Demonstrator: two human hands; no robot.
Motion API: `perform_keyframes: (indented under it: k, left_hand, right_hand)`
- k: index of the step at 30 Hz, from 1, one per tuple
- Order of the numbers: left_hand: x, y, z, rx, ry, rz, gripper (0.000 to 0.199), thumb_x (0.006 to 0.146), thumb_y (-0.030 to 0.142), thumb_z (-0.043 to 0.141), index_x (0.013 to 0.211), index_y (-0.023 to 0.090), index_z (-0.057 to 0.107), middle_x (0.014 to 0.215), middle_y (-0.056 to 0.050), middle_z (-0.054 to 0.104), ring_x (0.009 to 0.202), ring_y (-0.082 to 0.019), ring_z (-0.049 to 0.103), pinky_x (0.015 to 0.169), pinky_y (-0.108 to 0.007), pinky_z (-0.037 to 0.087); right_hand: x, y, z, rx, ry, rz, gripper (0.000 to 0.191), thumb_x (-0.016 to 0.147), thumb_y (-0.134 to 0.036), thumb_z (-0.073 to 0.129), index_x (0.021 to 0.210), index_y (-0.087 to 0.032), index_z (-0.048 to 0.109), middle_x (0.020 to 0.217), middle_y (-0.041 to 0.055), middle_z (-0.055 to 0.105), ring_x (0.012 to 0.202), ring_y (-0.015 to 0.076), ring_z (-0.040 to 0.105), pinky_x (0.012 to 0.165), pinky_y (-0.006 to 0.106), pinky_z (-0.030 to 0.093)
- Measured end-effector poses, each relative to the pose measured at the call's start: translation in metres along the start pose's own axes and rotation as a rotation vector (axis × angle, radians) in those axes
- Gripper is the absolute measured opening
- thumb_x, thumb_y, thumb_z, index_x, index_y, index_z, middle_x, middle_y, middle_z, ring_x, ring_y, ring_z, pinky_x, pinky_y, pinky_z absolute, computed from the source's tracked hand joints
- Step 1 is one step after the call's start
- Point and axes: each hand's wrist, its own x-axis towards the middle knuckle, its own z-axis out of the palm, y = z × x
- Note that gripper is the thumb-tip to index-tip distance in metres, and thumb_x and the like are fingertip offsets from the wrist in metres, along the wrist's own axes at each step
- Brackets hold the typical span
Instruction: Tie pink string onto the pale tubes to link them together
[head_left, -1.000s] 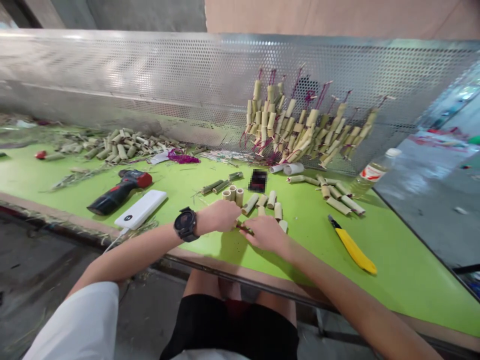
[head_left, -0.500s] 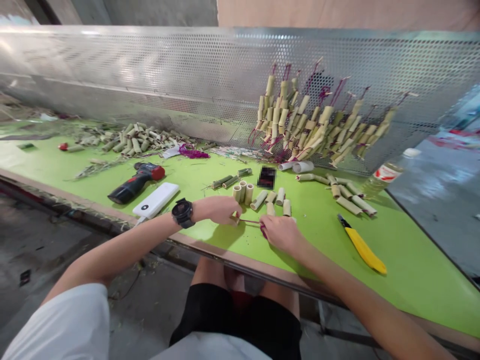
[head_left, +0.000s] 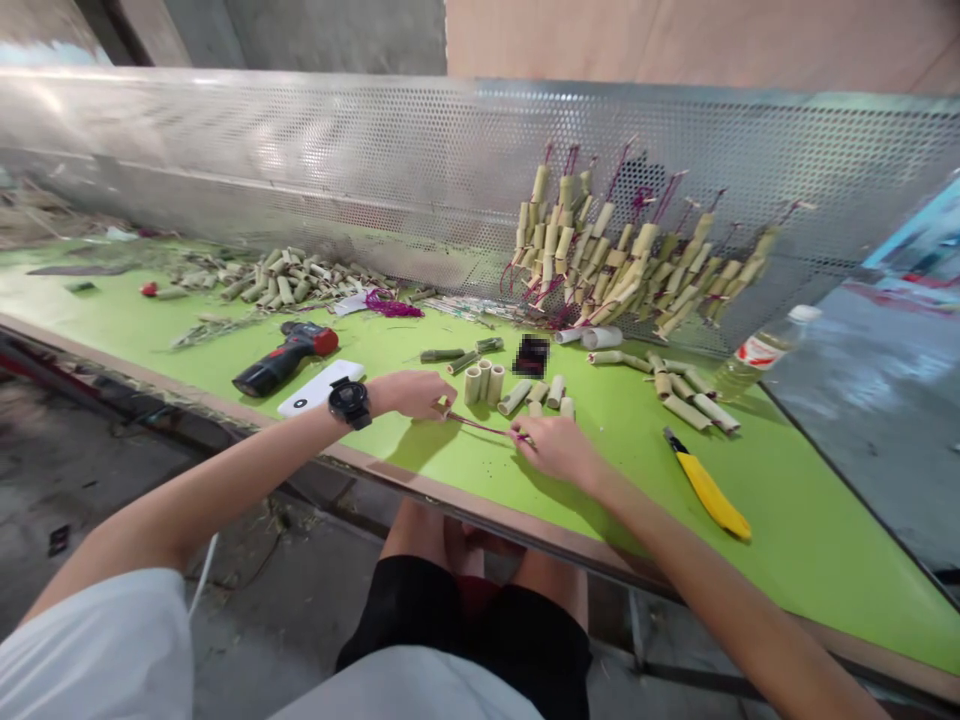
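A thin purple cord (head_left: 480,426) stretches between my two hands above the green table. My left hand (head_left: 417,394), with a black watch on the wrist, pinches its left end, where a small light piece shows at the fingertips. The fingers of my right hand (head_left: 556,449) are closed on the cord's other end. Just beyond my hands stand three short bamboo tubes (head_left: 484,382) side by side. More cut tubes (head_left: 514,398) lie to their right, some partly behind my right hand.
A cordless drill (head_left: 286,358) and a white power bank (head_left: 321,388) lie left. Right are a yellow cutter (head_left: 711,492), joined bamboo pieces (head_left: 685,412) and a bottle (head_left: 763,352). Strung bamboo (head_left: 600,260) leans on the perforated metal panel (head_left: 337,150); a tube pile (head_left: 285,275) lies back left.
My left hand has moved left and slightly up, my right hand slightly left. More cord shows between them, and it now slopes down to the right. The camera view has shifted.
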Motion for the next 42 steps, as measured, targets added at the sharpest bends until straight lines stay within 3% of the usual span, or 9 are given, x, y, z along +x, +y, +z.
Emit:
perform_keyframes:
  k: [4,8,13,20,26,31,36,39,42]
  left_hand:
    - [-0.004,-0.016,0.001,-0.018,-0.018,-0.035,0.023,0.090,0.032,0.069,0.109,0.022,0.078,0.090,-0.006,0.075,0.073,-0.018,0.063,0.064,-0.026,0.038]
    - [-0.004,-0.022,0.004,-0.018,-0.027,-0.024,0.026,0.091,0.034,0.068,0.112,0.021,0.077,0.090,-0.006,0.075,0.074,-0.018,0.063,0.066,-0.026,0.039]
    - [-0.003,-0.020,0.002,-0.015,-0.048,-0.042,0.029,0.091,0.036,0.067,0.114,0.020,0.076,0.092,-0.007,0.074,0.077,-0.020,0.064,0.067,-0.027,0.040]
    - [-0.008,-0.008,-0.001,0.020,-0.063,-0.070,0.027,0.094,0.030,0.058,0.112,0.020,0.076,0.097,-0.009,0.076,0.081,-0.021,0.066,0.069,-0.027,0.043]
    - [-0.011,-0.001,-0.006,0.059,-0.098,-0.118,0.030,0.092,0.030,0.059,0.116,0.020,0.074,0.106,-0.012,0.076,0.091,-0.024,0.069,0.075,-0.029,0.048]
    - [-0.012,0.020,-0.007,0.131,-0.066,-0.194,0.038,0.095,0.034,0.064,0.129,0.019,0.068,0.118,-0.015,0.075,0.105,-0.029,0.071,0.083,-0.032,0.052]
    - [0.018,0.083,-0.002,0.058,0.077,0.123,0.037,0.101,0.035,0.058,0.134,0.021,0.067,0.125,-0.013,0.073,0.112,-0.027,0.070,0.091,-0.033,0.052]
    - [0.048,0.115,0.004,0.029,0.144,0.334,0.034,0.101,0.039,0.061,0.127,0.020,0.071,0.117,-0.013,0.075,0.100,-0.027,0.072,0.081,-0.033,0.051]
    - [0.071,0.123,0.016,-0.011,0.189,0.459,0.024,0.099,0.036,0.064,0.111,0.019,0.075,0.107,-0.011,0.075,0.090,-0.025,0.070,0.074,-0.032,0.049]
  right_hand:
    - [-0.020,0.037,-0.005,0.520,0.216,0.146,0.055,0.107,-0.058,0.040,0.066,-0.024,0.051,0.056,0.0003,0.050,0.048,0.0144,0.041,0.052,0.032,0.034]
    - [-0.041,0.061,0.006,1.185,0.548,0.365,0.066,0.100,-0.076,0.041,0.061,-0.026,0.024,0.052,-0.0069,0.021,0.047,0.0131,0.023,0.049,0.031,0.031]
    - [-0.044,0.063,0.018,1.683,0.678,0.458,0.059,0.103,-0.055,0.047,0.065,-0.024,0.015,0.053,-0.0076,0.015,0.050,0.0137,0.017,0.049,0.029,0.031]
    - [-0.049,0.060,0.012,1.934,0.804,0.467,0.044,0.097,-0.029,0.044,0.067,-0.023,0.011,0.056,-0.0057,0.015,0.051,0.0141,0.020,0.051,0.028,0.032]
    - [-0.074,0.070,0.011,1.758,0.650,0.530,0.041,0.084,-0.039,0.059,0.063,-0.025,0.026,0.055,-0.0083,0.019,0.049,0.0118,0.018,0.047,0.027,0.026]
    - [-0.091,0.075,0.000,1.150,0.438,0.609,0.040,0.085,-0.058,0.064,0.069,-0.025,0.047,0.054,-0.0076,0.033,0.049,0.0113,0.028,0.049,0.027,0.028]
    - [-0.076,0.059,-0.009,0.446,0.205,0.407,0.037,0.090,-0.056,0.063,0.107,-0.024,0.071,0.079,0.0012,0.066,0.064,0.0164,0.053,0.057,0.028,0.034]
    - [-0.059,0.050,-0.007,0.294,0.136,0.414,0.040,0.092,-0.052,0.062,0.121,-0.025,0.067,0.081,0.0008,0.070,0.064,0.0175,0.056,0.056,0.029,0.033]
    - [-0.050,0.046,-0.008,0.236,0.087,0.479,0.037,0.091,-0.047,0.064,0.121,-0.026,0.063,0.075,-0.0010,0.071,0.058,0.0173,0.055,0.054,0.029,0.030]
